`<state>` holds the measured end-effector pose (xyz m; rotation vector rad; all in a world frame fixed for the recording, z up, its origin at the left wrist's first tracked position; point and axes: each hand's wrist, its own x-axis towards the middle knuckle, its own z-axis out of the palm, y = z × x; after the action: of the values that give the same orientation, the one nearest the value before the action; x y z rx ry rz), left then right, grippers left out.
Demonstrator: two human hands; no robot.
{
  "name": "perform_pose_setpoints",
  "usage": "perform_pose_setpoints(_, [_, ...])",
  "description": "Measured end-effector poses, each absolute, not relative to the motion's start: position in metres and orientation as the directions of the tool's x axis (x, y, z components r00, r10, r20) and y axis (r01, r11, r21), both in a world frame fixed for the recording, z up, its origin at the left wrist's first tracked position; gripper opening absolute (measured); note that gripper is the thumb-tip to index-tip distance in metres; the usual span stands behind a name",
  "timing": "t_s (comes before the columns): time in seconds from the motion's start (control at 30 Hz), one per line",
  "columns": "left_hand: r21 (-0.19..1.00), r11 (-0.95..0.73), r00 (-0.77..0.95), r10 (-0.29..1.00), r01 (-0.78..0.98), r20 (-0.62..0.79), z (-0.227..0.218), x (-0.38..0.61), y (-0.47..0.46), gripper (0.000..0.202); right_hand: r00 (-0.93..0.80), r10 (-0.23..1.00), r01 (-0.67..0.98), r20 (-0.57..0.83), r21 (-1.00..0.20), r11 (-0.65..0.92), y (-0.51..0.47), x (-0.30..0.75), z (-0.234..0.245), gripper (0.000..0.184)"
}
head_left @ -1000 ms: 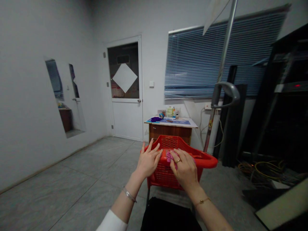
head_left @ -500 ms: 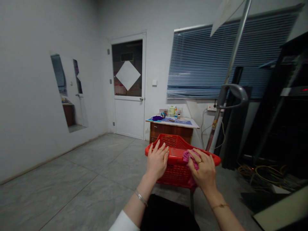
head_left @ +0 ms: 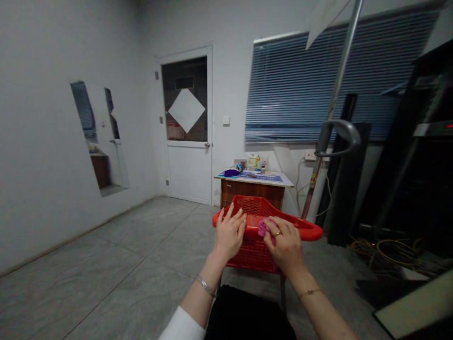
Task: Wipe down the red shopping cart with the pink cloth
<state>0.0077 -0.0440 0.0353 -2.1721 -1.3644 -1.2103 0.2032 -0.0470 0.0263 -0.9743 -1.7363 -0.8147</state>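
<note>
In front of me stands a red plastic shopping cart [head_left: 252, 259] with a perforated basket and a thick red handle rim [head_left: 310, 232]. My left hand [head_left: 229, 233] lies on the left part of that rim, its fingers stretched out and spread. A crumpled pink cloth [head_left: 262, 227] is bunched under the fingers of my right hand [head_left: 287, 243], which presses it on the rim right of the middle. Part of the cloth is hidden by the hand.
A brown desk [head_left: 240, 191] with bottles [head_left: 258, 164] and a purple cloth [head_left: 231, 173] stands behind the cart. A slanted metal pole [head_left: 344, 61] with a grey grip [head_left: 345, 134] rises at right. Loose cables [head_left: 391, 252] lie on the floor there. A white door [head_left: 189, 171] is at the back.
My right hand has slid left along the rim with the pink cloth, closer to my left hand. My left hand stays in nearly the same place on the rim.
</note>
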Motion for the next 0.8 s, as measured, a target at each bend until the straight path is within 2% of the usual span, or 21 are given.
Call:
perform_pose_setpoints(0.17, [0.187, -0.517, 0.18, 0.579, 0.835, 0.795, 0.035, 0.01, -0.044, 0.032, -0.132, 0.252, 0.927, 0.959, 0.029, 0.374, -0.04, 0.255, 0.023, 0.029])
perform_pose_setpoints(0.37, [0.204, -0.516, 0.158, 0.573, 0.832, 0.804, 0.033, 0.012, -0.043, 0.032, -0.059, 0.24, 0.938, 0.969, -0.028, 0.346, -0.042, 0.211, 0.026, 0.024])
perform_pose_setpoints(0.57, [0.199, -0.512, 0.171, 0.587, 0.836, 0.791, 0.034, 0.009, -0.039, 0.034, -0.148, 0.26, 0.923, 0.954, 0.039, 0.384, -0.047, 0.168, 0.034, 0.025])
perform_pose_setpoints(0.7, [0.187, -0.519, 0.188, 0.587, 0.834, 0.787, 0.035, 0.007, -0.039, 0.033, -0.221, 0.254, 0.888, 0.941, 0.087, 0.451, -0.044, 0.195, 0.03, 0.028])
perform_pose_setpoints(0.8, [0.185, -0.522, 0.187, 0.581, 0.833, 0.792, 0.035, 0.008, -0.04, 0.033, -0.204, 0.241, 0.887, 0.949, 0.075, 0.455, -0.038, 0.231, 0.024, 0.029])
